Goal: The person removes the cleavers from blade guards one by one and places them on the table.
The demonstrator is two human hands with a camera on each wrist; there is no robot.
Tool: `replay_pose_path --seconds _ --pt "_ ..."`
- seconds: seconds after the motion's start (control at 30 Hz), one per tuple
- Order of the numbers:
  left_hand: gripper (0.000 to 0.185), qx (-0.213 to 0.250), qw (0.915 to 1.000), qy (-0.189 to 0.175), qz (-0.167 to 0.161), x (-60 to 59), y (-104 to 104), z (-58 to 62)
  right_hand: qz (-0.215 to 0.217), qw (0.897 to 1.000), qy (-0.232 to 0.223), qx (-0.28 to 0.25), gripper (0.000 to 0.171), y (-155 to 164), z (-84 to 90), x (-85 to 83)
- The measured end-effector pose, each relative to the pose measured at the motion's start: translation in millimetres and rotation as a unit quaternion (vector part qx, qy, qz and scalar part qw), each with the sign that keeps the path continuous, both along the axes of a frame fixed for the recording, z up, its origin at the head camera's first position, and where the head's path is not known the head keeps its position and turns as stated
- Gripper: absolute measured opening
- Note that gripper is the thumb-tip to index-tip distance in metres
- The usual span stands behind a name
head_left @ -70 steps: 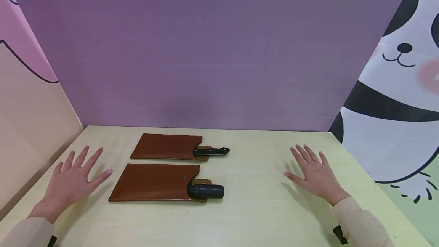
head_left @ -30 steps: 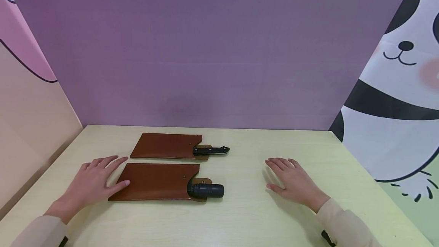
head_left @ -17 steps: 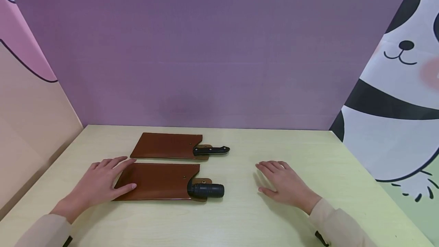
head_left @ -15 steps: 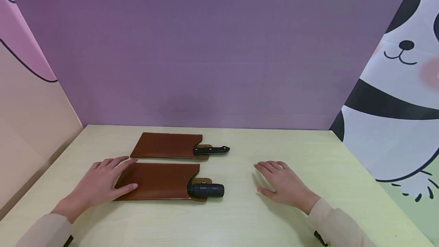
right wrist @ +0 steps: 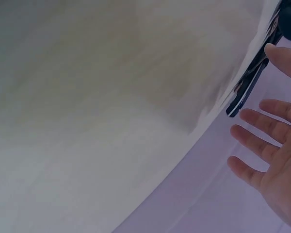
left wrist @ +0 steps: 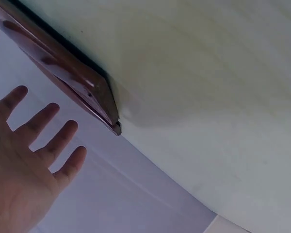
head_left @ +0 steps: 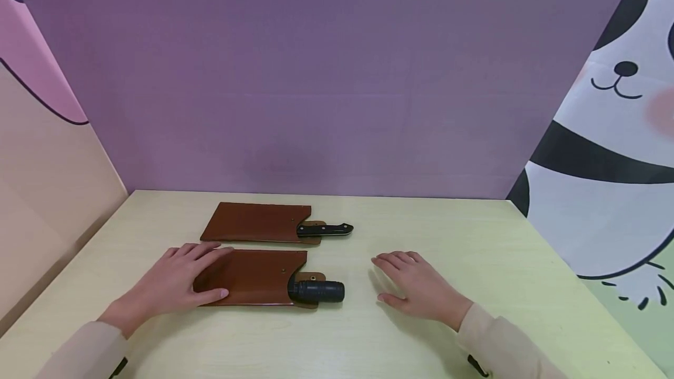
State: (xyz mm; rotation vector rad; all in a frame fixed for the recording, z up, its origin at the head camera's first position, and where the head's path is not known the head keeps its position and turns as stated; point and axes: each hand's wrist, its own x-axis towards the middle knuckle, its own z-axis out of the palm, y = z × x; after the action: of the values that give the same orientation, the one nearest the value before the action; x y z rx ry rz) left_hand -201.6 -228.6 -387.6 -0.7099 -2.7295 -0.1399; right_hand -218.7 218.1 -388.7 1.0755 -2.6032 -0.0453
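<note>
2 brown sheaths lie on the table (head_left: pixel 474 238); the left hand (head_left: pixel 174 279) rests flat, fingers spread, over the near sheath (head_left: pixel 258 276), its black handle (head_left: pixel 318 291) left of the open right hand (head_left: pixel 416 285). The far sheath (head_left: pixel 253 222) shows only overhead

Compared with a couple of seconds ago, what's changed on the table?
Both hands slid inward. The left hand moved right onto the near brown sheath, fingers flat. The right hand moved left toward the thick black handle, not touching it. Both sheaths and knives stayed put.
</note>
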Motion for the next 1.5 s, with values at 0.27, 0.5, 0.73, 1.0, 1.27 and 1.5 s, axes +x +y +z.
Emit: replay_pose_path --seconds 0.27,0.5,0.73,1.0,1.27,1.5 --pt "0.074 0.003 0.9994 -0.027 -0.021 -1.7 9.1 -0.9 0.016 1.000 -0.014 0.008 0.060 -16.2 2.5 3.2" --pt "0.078 0.001 0.9981 -0.036 -0.050 -3.9 16.8 -2.5 0.039 0.999 -0.018 0.006 0.058 -30.3 3.5 5.1" --pt "0.082 0.014 0.9961 -0.066 -0.056 -6.2 21.9 -3.6 0.057 0.998 -0.037 0.005 0.056 -45.5 4.2 7.2" --pt "0.084 0.021 0.9926 -0.102 -0.062 -8.6 26.7 -2.0 0.072 0.995 -0.071 -0.004 0.054 -63.2 9.4 7.5" --pt "0.087 0.034 0.9884 -0.131 -0.069 -14.6 29.1 -1.9 0.095 0.991 -0.089 -0.020 0.049 -79.7 12.4 6.9" --pt "0.089 0.030 0.9855 -0.151 -0.071 -17.2 30.1 0.4 0.103 0.990 -0.101 -0.012 0.046 -91.7 12.6 5.5"
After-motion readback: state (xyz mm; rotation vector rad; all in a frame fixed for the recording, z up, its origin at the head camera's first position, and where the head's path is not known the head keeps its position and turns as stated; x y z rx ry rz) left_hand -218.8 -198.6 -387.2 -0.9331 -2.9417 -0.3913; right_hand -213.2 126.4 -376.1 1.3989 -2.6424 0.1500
